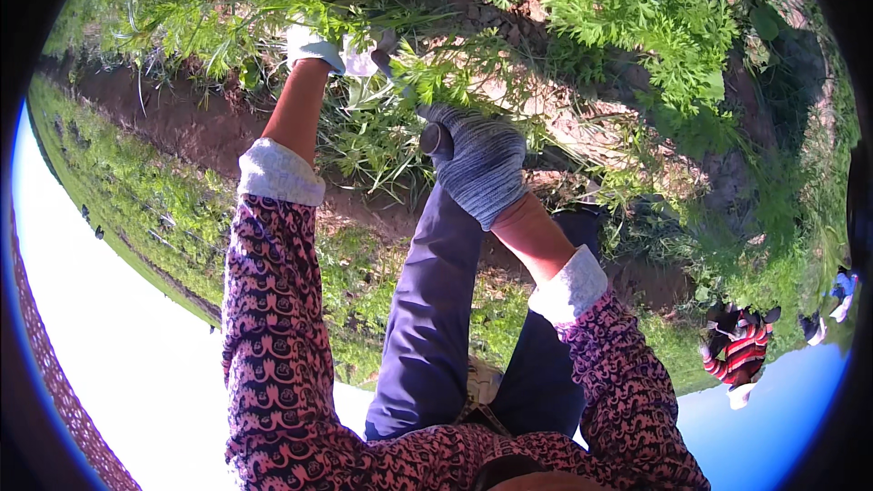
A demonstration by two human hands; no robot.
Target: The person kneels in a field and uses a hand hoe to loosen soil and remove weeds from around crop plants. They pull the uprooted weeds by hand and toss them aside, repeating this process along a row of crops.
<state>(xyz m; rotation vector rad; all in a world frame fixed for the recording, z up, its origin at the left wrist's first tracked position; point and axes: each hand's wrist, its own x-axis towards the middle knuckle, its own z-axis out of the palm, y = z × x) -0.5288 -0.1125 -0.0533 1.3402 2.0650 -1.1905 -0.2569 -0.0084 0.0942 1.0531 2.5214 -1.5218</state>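
I see a sunlit field (195,123) with feathery green plants (627,23) along its top. Mid-view is the right grip (482,156), gloved in grey. The left grip (314,45), gloved pale, is up among leaves, partly hidden; I cannot tell whether it is closed. The right is clamped on a dark-handled tool (435,140), its round end showing.

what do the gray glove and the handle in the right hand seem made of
Gray glove: probably knitted yarn with a matte finish, as its ribbed rows show. Handle: perhaps wood or plastic; its rounded end looks dark and smooth, but the right hand hides much of it.
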